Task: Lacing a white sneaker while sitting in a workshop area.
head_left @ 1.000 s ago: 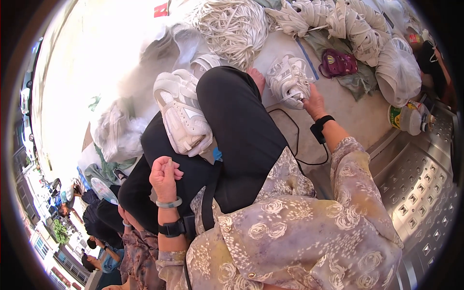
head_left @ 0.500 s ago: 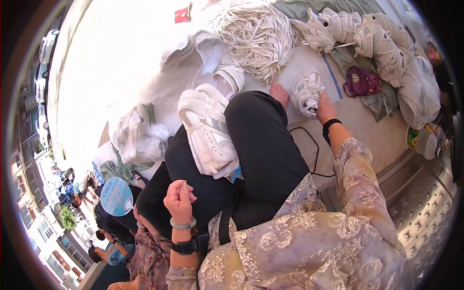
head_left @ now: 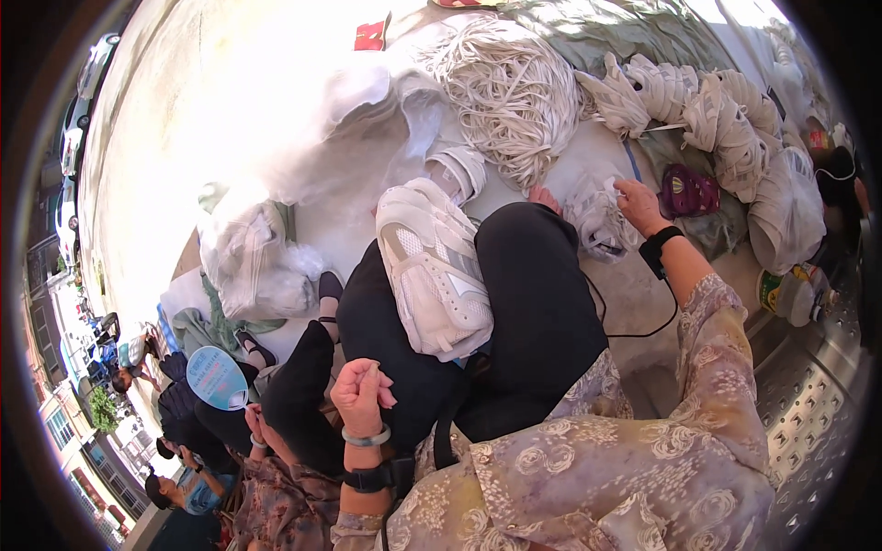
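A white and grey sneaker (head_left: 434, 271), upper side showing, lies across my thighs, with part of another pale shoe beside it. My left hand (head_left: 362, 397) is held up near its heel, fingers curled and pinched together; whatever they hold, if anything, is too small to make out. On the ground by my bare foot rests a second white sneaker (head_left: 602, 225), blurred, its laces towards my right hand (head_left: 643, 207). The fingers of that hand are bent and closed at the shoe's edge, and what is between them cannot be seen clearly.
A large heap of white laces (head_left: 505, 96) lies ahead, with a row of white sneakers (head_left: 726, 119) curving right. A purple pouch (head_left: 689, 191), a dark cable (head_left: 643, 334) and a clear plastic bag (head_left: 257, 262) lie around. Left, another person sits near a blue fan (head_left: 217, 377).
My right hand has moved from the near end of the ground sneaker forward along its side. The view has shifted slightly. My left hand stays pinched in nearly the same place.
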Motion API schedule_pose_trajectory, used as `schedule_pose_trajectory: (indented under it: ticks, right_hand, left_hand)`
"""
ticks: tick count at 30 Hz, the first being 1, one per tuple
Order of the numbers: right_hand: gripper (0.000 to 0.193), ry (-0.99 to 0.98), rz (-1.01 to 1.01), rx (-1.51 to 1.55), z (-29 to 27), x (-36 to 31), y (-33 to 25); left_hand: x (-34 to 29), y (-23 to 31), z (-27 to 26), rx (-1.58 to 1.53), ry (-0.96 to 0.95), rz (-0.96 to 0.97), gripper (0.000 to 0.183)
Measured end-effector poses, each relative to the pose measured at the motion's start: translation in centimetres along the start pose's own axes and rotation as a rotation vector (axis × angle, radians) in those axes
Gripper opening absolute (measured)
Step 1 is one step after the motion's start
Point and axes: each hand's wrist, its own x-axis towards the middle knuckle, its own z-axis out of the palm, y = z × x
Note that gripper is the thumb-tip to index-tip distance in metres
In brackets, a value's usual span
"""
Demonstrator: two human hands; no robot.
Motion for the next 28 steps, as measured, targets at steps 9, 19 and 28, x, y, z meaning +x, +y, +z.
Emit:
schedule_pose_trajectory:
  ticks: [9, 19, 28]
  right_hand:
    - [0.037, -0.196, 0.184, 0.038, 6.2, 10.7, -5.4]
    - [0.023, -0.068, 0.134, -0.184, 10.8, 13.3, -5.2]
    - [0.033, -0.017, -0.111, 0.035, 5.7, 13.1, -8.2]
  left_hand:
    - [0.9, 1.1, -0.5, 0.03, -0.038, -0.129, 0.007]
    - [1.7, 2.5, -1.7, 0.019, -0.099, -0.188, 0.007]
    - [1.5, 1.8, -1.1, -0.013, -0.232, 0.003, 0.008]
